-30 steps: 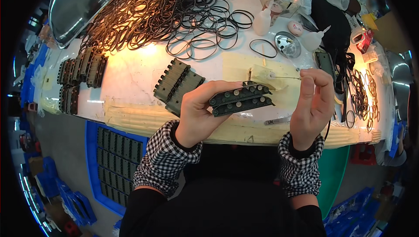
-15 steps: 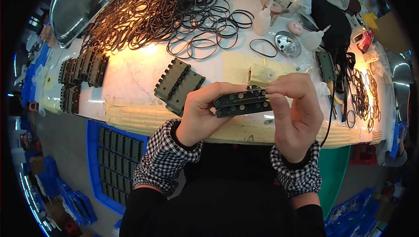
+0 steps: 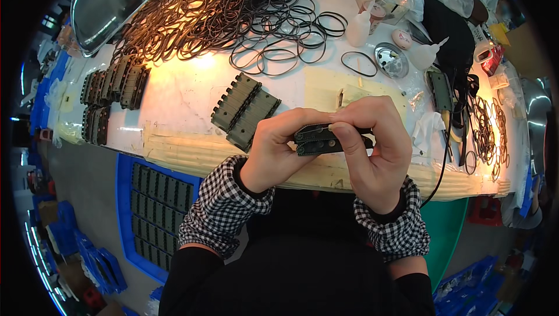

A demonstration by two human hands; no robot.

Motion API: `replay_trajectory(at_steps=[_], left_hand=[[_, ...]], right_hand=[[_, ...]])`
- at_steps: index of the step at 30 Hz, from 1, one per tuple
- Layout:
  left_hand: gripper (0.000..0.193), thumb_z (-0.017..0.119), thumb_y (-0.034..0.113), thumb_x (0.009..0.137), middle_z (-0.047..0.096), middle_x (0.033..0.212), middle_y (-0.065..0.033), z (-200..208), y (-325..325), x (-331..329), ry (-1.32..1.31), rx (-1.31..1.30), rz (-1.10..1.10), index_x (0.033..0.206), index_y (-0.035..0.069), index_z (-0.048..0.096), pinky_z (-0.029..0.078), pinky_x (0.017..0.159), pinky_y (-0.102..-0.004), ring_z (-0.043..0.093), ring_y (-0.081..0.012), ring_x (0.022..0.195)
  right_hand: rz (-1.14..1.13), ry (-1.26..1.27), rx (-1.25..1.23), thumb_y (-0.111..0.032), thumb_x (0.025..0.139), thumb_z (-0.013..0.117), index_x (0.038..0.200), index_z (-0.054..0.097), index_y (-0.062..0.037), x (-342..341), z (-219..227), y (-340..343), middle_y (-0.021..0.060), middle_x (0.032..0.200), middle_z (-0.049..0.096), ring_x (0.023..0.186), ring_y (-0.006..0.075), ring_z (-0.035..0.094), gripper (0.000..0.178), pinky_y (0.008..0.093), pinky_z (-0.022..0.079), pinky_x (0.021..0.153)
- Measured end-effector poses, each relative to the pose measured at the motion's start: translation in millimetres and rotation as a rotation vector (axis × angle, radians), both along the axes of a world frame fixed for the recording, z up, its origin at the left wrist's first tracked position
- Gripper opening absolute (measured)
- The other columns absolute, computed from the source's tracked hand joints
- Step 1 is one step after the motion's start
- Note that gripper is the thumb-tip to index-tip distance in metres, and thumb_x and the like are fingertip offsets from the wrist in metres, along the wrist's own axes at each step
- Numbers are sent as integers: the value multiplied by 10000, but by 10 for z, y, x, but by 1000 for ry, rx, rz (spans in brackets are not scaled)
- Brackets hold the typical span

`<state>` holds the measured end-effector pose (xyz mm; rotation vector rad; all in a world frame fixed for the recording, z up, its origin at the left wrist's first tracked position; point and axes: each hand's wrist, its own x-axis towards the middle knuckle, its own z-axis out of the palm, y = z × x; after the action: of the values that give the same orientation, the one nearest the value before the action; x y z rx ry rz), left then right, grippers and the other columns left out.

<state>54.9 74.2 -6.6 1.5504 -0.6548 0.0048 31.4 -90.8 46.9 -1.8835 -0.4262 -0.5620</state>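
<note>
Between my hands, above the table's near edge, is a dark green, block-like part (image 3: pixel 314 146) with a lengthwise groove and round studs along its side. My left hand (image 3: pixel 268 156) is closed around its left end, thumb along the top edge. My right hand (image 3: pixel 378 147) has its thumb and forefinger pinched together over the part's top edge and covers its right end. Whatever lies between those fingertips is hidden. Just beyond my left hand, olive-green ribbed parts (image 3: pixel 250 106) of similar look lie side by side on the table.
A large heap of black rubber bands (image 3: pixel 198 19) covers the far table, with one loose band (image 3: pixel 358 64) nearer. More green parts (image 3: pixel 125 83) stand at the left. Squeeze bottles (image 3: pixel 358 27) and a round metal dish (image 3: pixel 391 59) are at the right. Below left sits a blue tray (image 3: pixel 123 205) of parts.
My right hand has moved left along the part, from its right end toward its middle, and now hides more of the studs. My left hand keeps its hold.
</note>
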Motion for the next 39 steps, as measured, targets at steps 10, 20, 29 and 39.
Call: replay_trajectory(at_steps=[10,20,29,39], left_hand=[[412,734,-84,765,686,1120,-130,6,6,14,39,-6,-51,1160,-11,643,531,881,-295,666,-179,1016],[427,725,-104,759,669,1170,-142,-22,21,10,77,-23,-81,1167,-17,635,524,939,-304,658,-201,1074],[379,739,-42,787,698,1057,-97,-17,-7,3,55,-29,-44,1154,2,652,530,817,-264,668,-137,950],[344,742,-10,799,706,1004,-79,34,4,2,40,-10,-22,1133,16,667,521,764,-256,664,-119,897]], right_hand=[[-195,-51,198,-5,912,624,924,617,11,17,4,-230,74,885,605,850,161,559,21,274,439,792],[-411,-121,-517,-26,823,706,862,648,-36,174,-119,-589,67,859,626,824,259,549,70,345,427,733],[65,-30,-83,-45,802,741,877,666,-44,-59,60,-197,62,876,650,817,221,574,106,308,448,719],[51,21,-89,-60,786,756,865,672,-58,-55,0,-59,61,847,633,778,223,565,116,319,440,681]])
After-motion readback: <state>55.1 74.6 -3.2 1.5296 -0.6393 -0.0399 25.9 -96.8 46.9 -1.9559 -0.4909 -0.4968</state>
